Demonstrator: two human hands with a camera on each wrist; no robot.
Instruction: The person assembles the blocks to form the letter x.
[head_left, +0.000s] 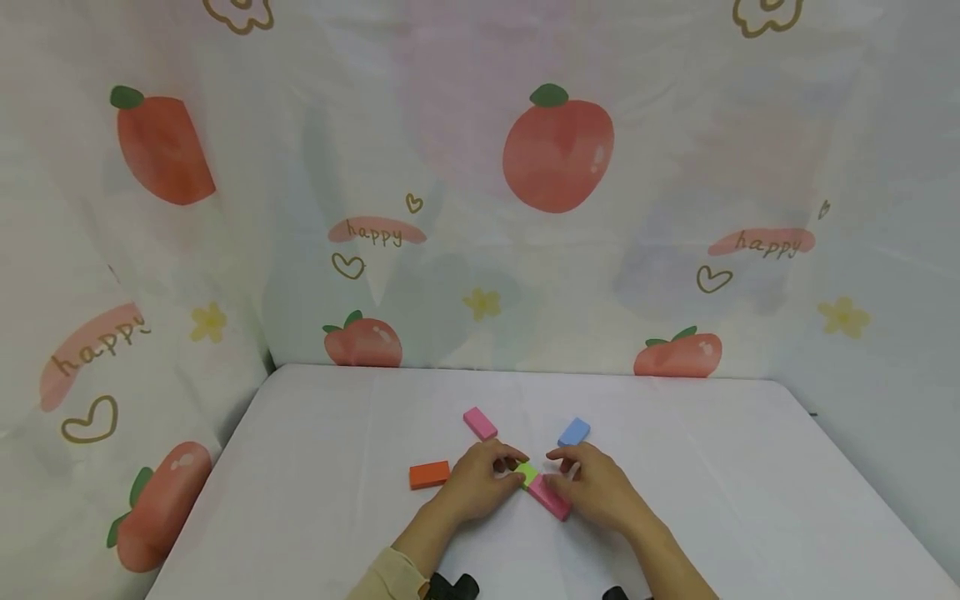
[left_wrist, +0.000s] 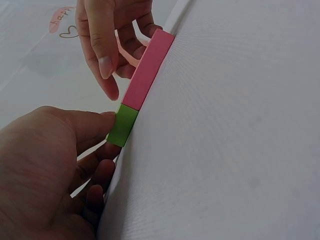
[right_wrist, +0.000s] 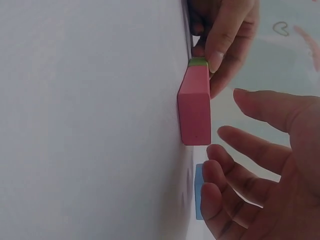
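A green block (left_wrist: 123,125) and a dark pink block (head_left: 550,497) lie end to end on the table, their ends meeting. My left hand (head_left: 483,479) pinches the green block between thumb and fingers, as the left wrist view shows. Beside the dark pink block is my right hand (head_left: 596,487), its fingers apart and loosely bent. In the right wrist view a gap shows between that hand's fingertips (right_wrist: 220,131) and the dark pink block (right_wrist: 195,117), and nothing is held there.
A lighter pink block (head_left: 480,423) lies beyond my left hand, and an orange block (head_left: 429,475) to its left. Past my right hand is a blue block (head_left: 574,432). The white-covered table (head_left: 315,450) meets a fruit-printed cloth backdrop (head_left: 480,250) at the back and left.
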